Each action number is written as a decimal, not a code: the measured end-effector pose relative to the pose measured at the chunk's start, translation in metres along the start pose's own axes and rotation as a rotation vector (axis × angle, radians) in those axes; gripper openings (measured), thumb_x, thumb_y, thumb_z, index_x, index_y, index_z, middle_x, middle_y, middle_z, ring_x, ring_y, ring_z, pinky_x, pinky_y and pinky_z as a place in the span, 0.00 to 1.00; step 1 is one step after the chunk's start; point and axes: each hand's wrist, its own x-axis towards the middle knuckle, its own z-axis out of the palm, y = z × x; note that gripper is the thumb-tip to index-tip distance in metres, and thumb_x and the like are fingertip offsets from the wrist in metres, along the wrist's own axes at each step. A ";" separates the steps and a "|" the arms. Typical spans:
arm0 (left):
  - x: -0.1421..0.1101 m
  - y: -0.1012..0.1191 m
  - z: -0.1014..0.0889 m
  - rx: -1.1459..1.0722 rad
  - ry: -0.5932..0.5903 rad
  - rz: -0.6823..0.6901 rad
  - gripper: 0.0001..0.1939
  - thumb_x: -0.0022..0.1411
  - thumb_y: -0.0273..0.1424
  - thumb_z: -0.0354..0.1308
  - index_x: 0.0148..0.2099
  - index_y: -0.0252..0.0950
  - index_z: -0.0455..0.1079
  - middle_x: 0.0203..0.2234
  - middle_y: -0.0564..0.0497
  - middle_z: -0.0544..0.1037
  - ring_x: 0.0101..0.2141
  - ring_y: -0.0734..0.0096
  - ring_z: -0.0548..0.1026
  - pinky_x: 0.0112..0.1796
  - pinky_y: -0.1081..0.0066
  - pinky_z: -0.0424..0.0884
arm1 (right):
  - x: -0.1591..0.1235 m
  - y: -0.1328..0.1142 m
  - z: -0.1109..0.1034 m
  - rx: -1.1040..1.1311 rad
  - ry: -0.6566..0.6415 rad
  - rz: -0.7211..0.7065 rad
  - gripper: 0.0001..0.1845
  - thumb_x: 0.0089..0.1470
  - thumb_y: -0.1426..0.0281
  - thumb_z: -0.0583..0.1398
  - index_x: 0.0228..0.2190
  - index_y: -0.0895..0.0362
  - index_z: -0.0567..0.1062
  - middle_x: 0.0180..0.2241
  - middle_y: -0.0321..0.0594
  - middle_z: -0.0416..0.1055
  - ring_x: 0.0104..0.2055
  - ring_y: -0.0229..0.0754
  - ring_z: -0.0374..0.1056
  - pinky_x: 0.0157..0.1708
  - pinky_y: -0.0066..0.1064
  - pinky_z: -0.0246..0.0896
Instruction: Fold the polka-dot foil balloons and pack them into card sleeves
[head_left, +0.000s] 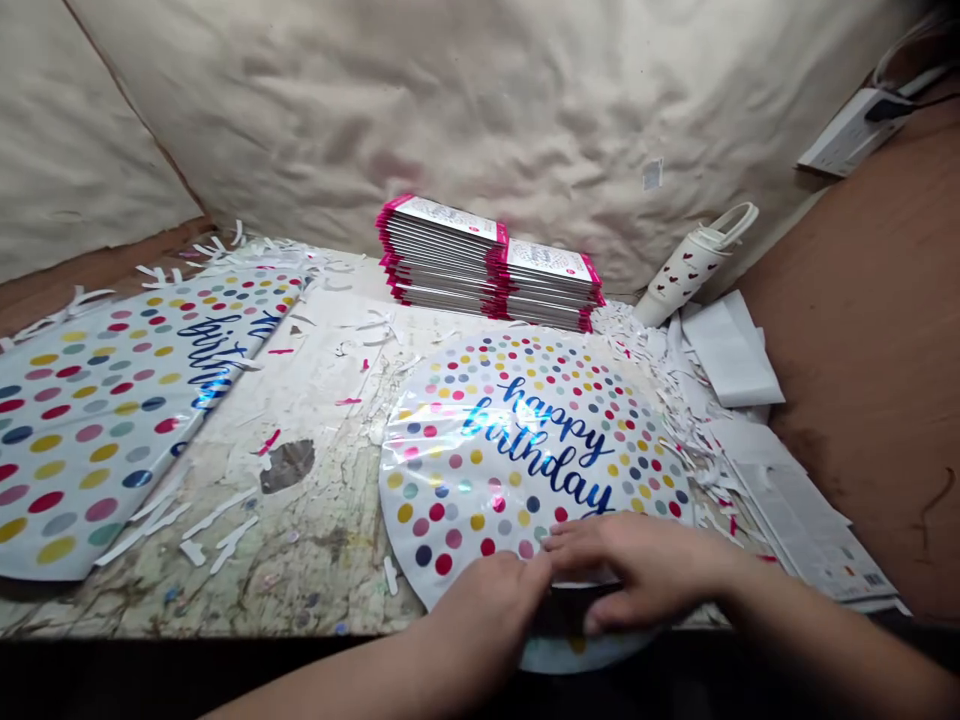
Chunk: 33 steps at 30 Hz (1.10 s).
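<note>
A flat round foil balloon with coloured dots and blue "happy birthday" lettering lies in front of me, its near part reaching over the table's front edge. My left hand is closed at that near part, gripping the balloon; most of its fingers are hidden. Beside it, my right hand lies over the balloon with its fingers stretched towards my left hand and the thumb held apart. Below the right palm the foil is bent, and a dark gap shows.
More dotted foil balloons lie at the left. Packs with pink edges are stacked at the back. A white tumbler with hearts stands back right, near paper scraps and white packets. White strips litter the worn table.
</note>
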 end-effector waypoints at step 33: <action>-0.016 0.004 -0.027 -0.019 -0.058 -0.217 0.13 0.54 0.22 0.45 0.42 0.37 0.62 0.33 0.50 0.73 0.34 0.67 0.71 0.32 0.72 0.64 | -0.025 -0.008 0.064 0.631 0.310 0.251 0.08 0.50 0.67 0.58 0.24 0.57 0.75 0.25 0.36 0.68 0.29 0.37 0.64 0.31 0.28 0.58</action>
